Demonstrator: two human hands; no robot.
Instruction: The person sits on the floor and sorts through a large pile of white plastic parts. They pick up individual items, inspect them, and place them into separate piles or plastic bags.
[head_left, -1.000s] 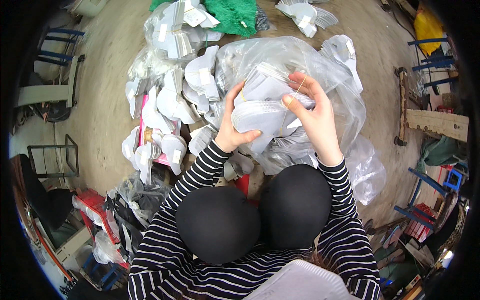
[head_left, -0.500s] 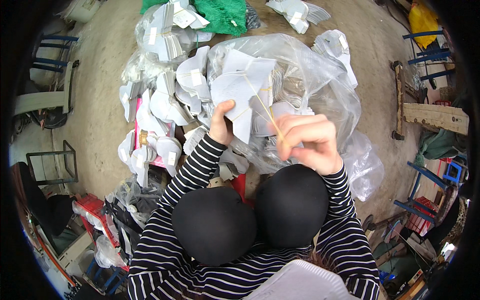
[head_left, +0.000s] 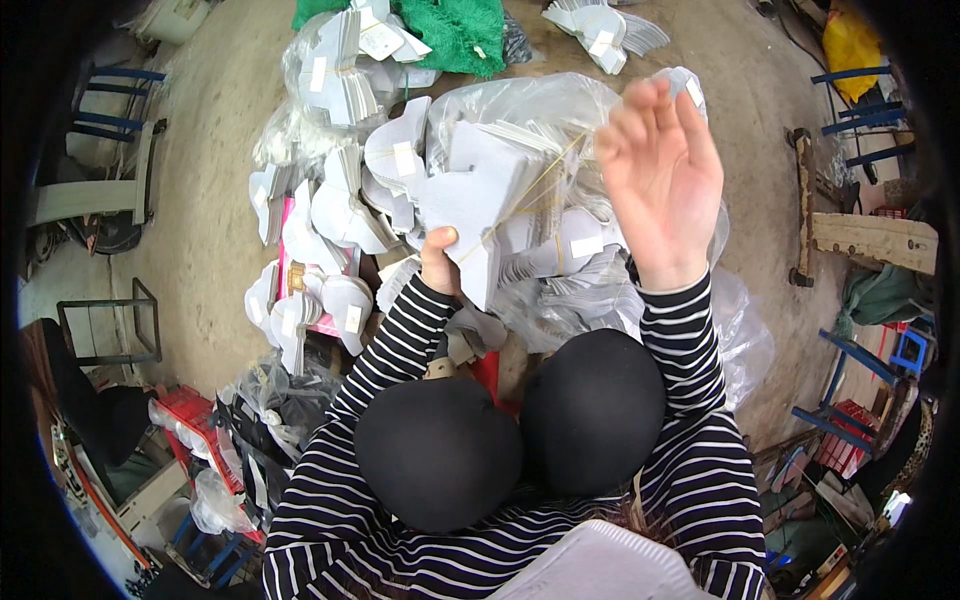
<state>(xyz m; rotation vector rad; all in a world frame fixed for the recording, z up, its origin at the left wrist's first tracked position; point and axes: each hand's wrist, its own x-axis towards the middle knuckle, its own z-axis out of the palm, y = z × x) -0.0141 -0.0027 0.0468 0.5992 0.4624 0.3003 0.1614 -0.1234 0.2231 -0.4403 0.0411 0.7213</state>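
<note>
My left hand (head_left: 440,262) is closed on the near left edge of a thick stack of grey-white cut sheets (head_left: 470,200), its thumb on top. A thin yellowish rubber band (head_left: 545,182) runs across the stack and out toward its upper right. My right hand (head_left: 662,170) is raised to the right of the stack, palm showing, fingers stretched and slightly blurred. Whether the band's far end touches those fingers, I cannot tell. Beneath and beside the stack, more bundles of the same sheets (head_left: 575,245) lie in a clear plastic bag (head_left: 525,95).
Banded bundles with white labels (head_left: 340,205) are piled at the left, some on a pink surface. Beyond lie a green sack (head_left: 460,35) and another bundle (head_left: 605,35). Black knees (head_left: 595,410) fill the near middle. A wooden bench (head_left: 870,240) stands right, a red crate (head_left: 195,425) lower left.
My right hand has moved up and away from the band, from pinching it to spread fingers. The stack in my left hand has shifted slightly and shows more of its layered edge.
</note>
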